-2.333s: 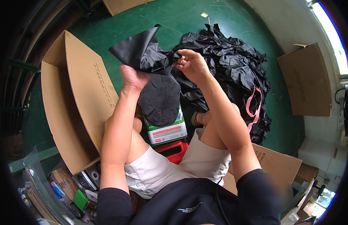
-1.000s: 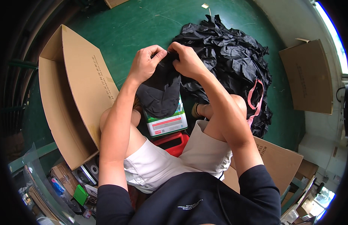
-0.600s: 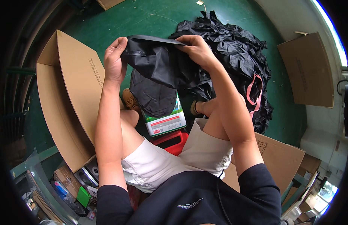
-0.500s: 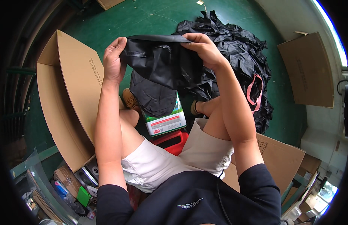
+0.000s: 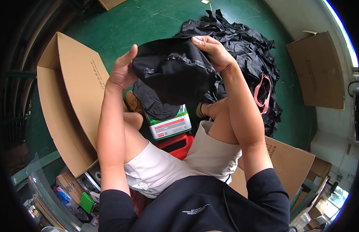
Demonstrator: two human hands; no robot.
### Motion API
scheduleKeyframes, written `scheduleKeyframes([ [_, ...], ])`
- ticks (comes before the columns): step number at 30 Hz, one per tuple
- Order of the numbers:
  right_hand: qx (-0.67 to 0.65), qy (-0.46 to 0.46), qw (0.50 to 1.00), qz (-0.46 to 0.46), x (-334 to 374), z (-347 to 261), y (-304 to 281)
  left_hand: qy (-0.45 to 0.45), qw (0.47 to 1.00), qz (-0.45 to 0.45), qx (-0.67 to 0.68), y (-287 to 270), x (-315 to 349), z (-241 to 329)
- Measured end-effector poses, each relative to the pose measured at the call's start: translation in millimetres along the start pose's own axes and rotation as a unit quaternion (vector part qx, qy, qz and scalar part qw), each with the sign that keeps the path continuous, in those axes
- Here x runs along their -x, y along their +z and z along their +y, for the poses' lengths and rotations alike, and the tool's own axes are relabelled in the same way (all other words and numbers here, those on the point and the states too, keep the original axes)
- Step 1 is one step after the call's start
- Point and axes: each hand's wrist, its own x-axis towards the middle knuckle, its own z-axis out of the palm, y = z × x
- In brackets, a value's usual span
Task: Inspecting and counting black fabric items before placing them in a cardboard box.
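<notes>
A sewn piece of black fabric hangs in the air between my hands, bulging downward, with pale stitching along its seams. My right hand grips its upper right edge, thumb on the near side. At the left edge, my left hand supports the cloth; its thumb points up, apart from the fabric, while its other fingers are mostly hidden. Below lies another black fabric piece, draped over a white and green box-shaped container between my legs.
Beyond my right arm, a large heap of black fabric covers the green floor, with a pink strap on it. An open cardboard box stands at left. Another carton leans at right. A red plastic object sits between my thighs.
The fabric's stretched upper edge has slackened and its body has turned, showing more seam and bulging wider. My left thumb has lifted off the cloth, and that hand has moved slightly down.
</notes>
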Motion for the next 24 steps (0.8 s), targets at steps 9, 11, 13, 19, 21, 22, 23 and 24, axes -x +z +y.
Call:
scheduleKeyframes([
  [9, 0.205, -0.006, 0.969, 0.135, 5, -10, 6, -0.006, 0.989, -0.118, -0.090, 3, -3, -11],
  [11, 0.171, 0.005, 0.984, 0.057, 5, -12, 2, 0.027, 0.990, -0.126, -0.059, -5, -3, -7],
  [13, 0.113, 0.028, 0.993, -0.032, 4, -8, -3, 0.092, 0.986, -0.141, 0.003, -14, -2, -3],
  [19, 0.048, -0.012, 0.994, -0.100, 9, -10, -13, 0.110, 0.979, -0.157, 0.069, -23, 1, -1],
  [21, 0.056, 0.013, 0.994, -0.091, 8, -11, -13, 0.112, 0.981, -0.138, 0.081, -26, 5, 3],
  [22, 0.103, 0.036, 0.990, -0.094, 4, -11, -19, 0.115, 0.983, -0.121, 0.076, -26, 6, 6],
  [23, 0.102, 0.036, 0.990, -0.093, 2, -8, -23, 0.118, 0.985, -0.105, 0.071, -25, 6, 8],
  [24, 0.202, 0.066, 0.977, -0.029, 0, -4, -27, 0.117, 0.985, -0.105, 0.071, -24, 6, 9],
])
